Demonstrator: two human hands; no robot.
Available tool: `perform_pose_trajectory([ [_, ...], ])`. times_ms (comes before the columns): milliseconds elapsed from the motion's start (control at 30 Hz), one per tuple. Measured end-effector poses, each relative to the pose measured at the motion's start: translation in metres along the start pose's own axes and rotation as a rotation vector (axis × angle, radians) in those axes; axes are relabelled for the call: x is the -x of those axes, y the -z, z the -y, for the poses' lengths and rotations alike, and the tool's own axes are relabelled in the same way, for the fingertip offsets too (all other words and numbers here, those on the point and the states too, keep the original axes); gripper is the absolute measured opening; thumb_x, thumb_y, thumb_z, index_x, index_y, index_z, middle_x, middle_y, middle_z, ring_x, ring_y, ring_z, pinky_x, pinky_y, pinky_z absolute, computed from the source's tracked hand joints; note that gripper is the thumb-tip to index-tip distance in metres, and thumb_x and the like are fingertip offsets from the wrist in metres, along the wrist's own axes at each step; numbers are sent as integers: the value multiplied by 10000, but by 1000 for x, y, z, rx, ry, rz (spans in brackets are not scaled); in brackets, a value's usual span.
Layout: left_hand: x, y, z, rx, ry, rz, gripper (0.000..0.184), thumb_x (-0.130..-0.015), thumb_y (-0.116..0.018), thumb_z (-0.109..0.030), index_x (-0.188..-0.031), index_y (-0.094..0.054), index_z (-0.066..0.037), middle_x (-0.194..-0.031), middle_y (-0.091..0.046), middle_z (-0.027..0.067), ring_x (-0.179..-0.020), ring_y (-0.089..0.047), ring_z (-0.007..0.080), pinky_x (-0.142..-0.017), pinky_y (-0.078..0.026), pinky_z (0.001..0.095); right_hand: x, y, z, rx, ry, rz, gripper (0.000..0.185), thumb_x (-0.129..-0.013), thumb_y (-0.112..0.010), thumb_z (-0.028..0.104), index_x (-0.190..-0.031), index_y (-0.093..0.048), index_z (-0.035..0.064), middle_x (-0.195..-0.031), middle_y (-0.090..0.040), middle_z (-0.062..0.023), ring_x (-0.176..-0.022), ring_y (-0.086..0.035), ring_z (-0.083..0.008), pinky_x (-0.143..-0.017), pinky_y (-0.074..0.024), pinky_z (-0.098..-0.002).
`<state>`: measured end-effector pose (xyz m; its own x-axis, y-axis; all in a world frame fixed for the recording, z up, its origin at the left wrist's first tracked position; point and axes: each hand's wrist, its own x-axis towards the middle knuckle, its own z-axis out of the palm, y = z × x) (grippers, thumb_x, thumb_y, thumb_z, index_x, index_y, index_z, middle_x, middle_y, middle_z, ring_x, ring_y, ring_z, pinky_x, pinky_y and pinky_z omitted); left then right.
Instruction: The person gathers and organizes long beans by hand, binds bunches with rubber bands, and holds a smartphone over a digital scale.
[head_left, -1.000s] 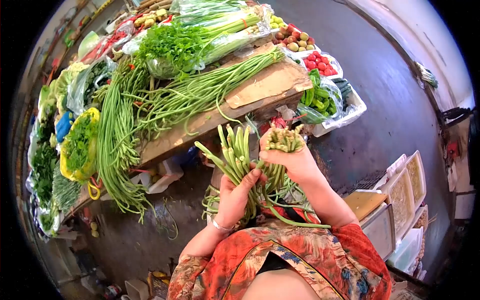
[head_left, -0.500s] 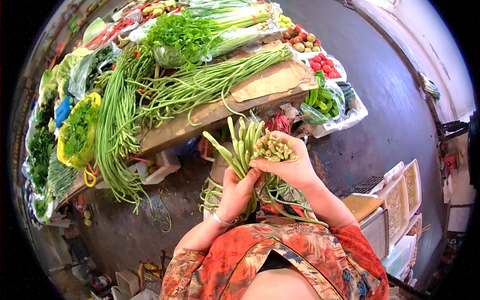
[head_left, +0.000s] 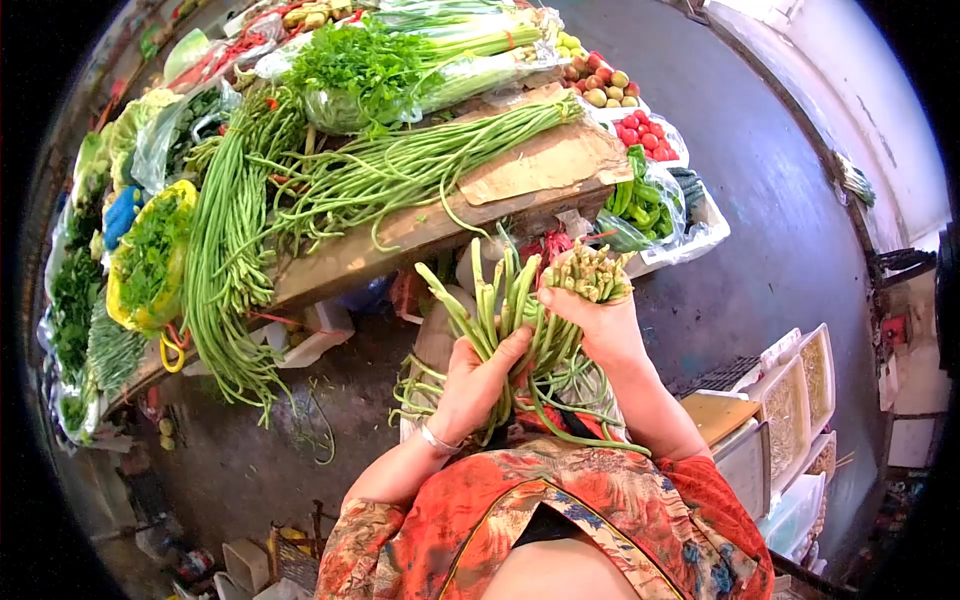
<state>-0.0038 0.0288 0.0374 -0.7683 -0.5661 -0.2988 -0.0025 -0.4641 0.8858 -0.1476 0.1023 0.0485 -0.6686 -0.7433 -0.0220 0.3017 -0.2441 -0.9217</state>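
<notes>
Several long green beans stand up fanned out from my left hand, whose fingers are wrapped round them below their ends. My right hand grips a thicker bunch of long beans, its cut ends packed together and facing up. Both hands are close together in front of my chest, a small gap between the two bunches' tops. The lower lengths of the beans hang and curl beneath my hands, partly hidden. Another pile of long beans lies on the wooden table beyond.
Leafy greens lie at the back of the table. More beans drape over its front edge, beside a yellow bag of herbs. Tomatoes and green peppers sit in boxes at its right end. Plastic bins stand at the lower right.
My right hand with its bunch came in against the left-hand beans, then moved back to the right, opening a gap between the tops. My left hand still holds its beans.
</notes>
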Motion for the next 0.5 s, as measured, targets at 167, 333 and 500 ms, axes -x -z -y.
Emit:
perform_pose_trajectory([
  [167,0,2,2,-93,29,23,196,-920,-608,-206,-999,-635,-28,-733,-593,-34,-565,-482,38,-474,-374,203,-1,-2,11,71,-11,173,292,-761,-711,-23,-1042,-639,7,-947,-669,-16,-856,-602,-76,-794,-490,-242],
  [333,-1,1,6,-133,-82,21,197,-923,-609,-195,-1023,-634,-27,-749,-590,-46,-571,-482,42,-487,-389,202,-1,7,6,144,-63,205,249,-739,-720,-20,-965,-624,19,-916,-635,-14,-855,-583,-95,-788,-473,-254],
  [500,0,1,4,88,-5,-53,217,-921,-610,-187,-1069,-624,-28,-787,-596,-18,-624,-505,56,-509,-414,213,-5,13,0,8,-83,89,246,-746,-692,-21,-968,-596,22,-888,-619,-28,-835,-582,-118,-757,-464,-259],
])
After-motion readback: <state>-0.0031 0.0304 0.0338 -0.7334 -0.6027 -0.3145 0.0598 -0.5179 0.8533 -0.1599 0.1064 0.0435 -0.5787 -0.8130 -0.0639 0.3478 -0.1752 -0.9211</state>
